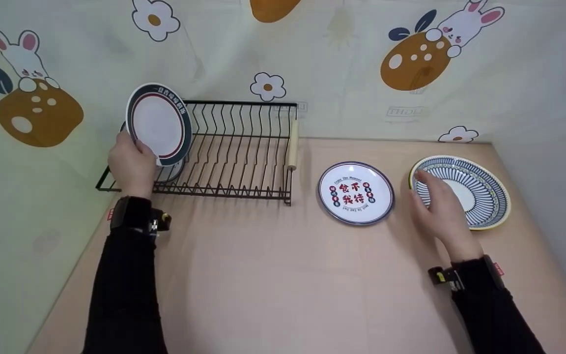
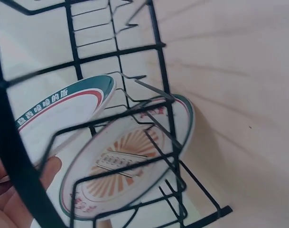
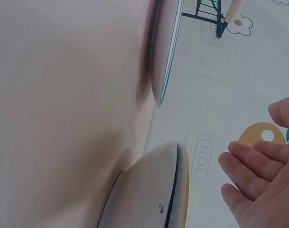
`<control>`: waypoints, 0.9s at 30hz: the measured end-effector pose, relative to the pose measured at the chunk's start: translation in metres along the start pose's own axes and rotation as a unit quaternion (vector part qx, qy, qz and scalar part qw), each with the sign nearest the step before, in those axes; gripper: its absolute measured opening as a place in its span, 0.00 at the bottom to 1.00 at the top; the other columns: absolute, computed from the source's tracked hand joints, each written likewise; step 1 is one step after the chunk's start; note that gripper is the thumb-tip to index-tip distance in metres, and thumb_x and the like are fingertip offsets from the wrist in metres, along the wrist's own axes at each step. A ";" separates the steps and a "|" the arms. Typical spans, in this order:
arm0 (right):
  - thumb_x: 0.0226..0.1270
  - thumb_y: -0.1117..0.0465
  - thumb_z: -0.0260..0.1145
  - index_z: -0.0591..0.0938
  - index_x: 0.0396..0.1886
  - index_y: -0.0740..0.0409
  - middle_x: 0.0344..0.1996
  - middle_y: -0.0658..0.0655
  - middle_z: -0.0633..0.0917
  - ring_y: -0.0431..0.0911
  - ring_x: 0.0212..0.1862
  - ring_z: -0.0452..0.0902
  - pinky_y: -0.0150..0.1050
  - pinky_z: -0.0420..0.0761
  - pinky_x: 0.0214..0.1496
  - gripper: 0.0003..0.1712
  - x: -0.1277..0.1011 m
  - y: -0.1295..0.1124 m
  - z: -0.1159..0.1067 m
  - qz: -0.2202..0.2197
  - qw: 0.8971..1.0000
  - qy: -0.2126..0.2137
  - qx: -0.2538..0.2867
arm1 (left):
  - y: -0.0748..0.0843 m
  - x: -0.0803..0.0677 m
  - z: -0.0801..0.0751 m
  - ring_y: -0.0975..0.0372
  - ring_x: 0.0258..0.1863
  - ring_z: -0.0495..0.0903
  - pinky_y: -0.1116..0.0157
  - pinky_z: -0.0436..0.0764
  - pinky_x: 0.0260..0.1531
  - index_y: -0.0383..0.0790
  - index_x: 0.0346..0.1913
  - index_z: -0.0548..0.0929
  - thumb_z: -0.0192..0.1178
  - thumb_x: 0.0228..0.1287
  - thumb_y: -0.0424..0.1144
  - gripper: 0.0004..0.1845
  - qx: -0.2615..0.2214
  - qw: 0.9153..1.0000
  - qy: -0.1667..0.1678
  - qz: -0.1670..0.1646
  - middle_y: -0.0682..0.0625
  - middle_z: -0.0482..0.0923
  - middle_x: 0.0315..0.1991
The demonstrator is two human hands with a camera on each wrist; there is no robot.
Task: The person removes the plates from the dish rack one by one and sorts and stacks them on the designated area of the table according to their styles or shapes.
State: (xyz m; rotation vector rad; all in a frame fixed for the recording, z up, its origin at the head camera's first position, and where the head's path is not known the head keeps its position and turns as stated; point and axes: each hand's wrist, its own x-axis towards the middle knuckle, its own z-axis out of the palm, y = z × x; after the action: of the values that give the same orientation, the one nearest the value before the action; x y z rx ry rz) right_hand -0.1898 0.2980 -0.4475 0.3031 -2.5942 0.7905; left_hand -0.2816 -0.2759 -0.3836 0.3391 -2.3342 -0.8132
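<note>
My left hand [image 1: 133, 164] pinches the edge of a white plate [image 1: 159, 125] with a dark green rim and a thin red ring. That plate is tilted nearly upright at the left end of a black wire dish rack [image 1: 243, 102]. In the left wrist view, a second plate [image 2: 120, 166] with an orange sunburst leans in the rack beside it. My right hand [image 1: 442, 211] hovers by the left edge of a deep dish [image 1: 492, 194] with blue stripes and a yellow rim. Its fingers are spread and hold nothing, as the right wrist view shows.
A white plate [image 1: 354, 192] with red lettering lies flat between the rack and the striped dish. The rack's right end carries a pale wooden handle [image 1: 293, 145]. A patterned cloth wall [image 1: 337, 73] rises behind and on both sides of the pale tabletop [image 1: 283, 275].
</note>
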 end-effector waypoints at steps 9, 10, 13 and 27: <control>0.68 0.69 0.61 0.70 0.64 0.74 0.56 0.73 0.77 0.66 0.61 0.69 0.61 0.65 0.65 0.27 0.000 -0.003 0.001 -0.005 1.000 0.004 0.003 | 0.010 -0.006 -0.002 0.45 0.45 0.82 0.50 0.80 0.44 0.22 0.54 0.78 0.50 0.71 0.29 0.15 -0.029 0.998 0.036 0.032 0.31 0.82 0.47; 0.68 0.69 0.61 0.70 0.64 0.74 0.56 0.73 0.77 0.66 0.61 0.69 0.61 0.65 0.64 0.27 0.001 -0.003 0.001 -0.006 1.000 0.005 0.004 | 0.011 -0.006 -0.003 0.46 0.43 0.82 0.50 0.79 0.42 0.22 0.53 0.78 0.50 0.72 0.30 0.15 -0.031 0.998 0.038 0.032 0.31 0.82 0.45; 0.68 0.69 0.61 0.70 0.64 0.74 0.56 0.73 0.77 0.66 0.60 0.70 0.61 0.66 0.64 0.26 0.001 -0.003 0.002 -0.008 1.000 0.007 0.007 | 0.013 -0.008 -0.004 0.47 0.38 0.80 0.51 0.76 0.38 0.22 0.52 0.78 0.50 0.72 0.30 0.14 -0.043 0.997 0.047 0.037 0.31 0.82 0.42; 0.70 0.68 0.61 0.69 0.66 0.73 0.58 0.72 0.77 0.65 0.62 0.69 0.60 0.64 0.66 0.27 0.002 -0.009 0.003 -0.003 1.000 0.005 0.019 | 0.022 -0.015 -0.006 0.53 0.30 0.77 0.64 0.69 0.30 0.27 0.52 0.82 0.53 0.69 0.29 0.14 -0.087 0.991 0.077 0.070 0.37 0.83 0.38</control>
State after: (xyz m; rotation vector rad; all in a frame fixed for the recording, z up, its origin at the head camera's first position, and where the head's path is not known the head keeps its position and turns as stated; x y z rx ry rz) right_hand -0.1897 0.2888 -0.4442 0.3160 -2.5700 0.8376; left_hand -0.2672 -0.2553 -0.3737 0.1549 -2.1000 -0.8825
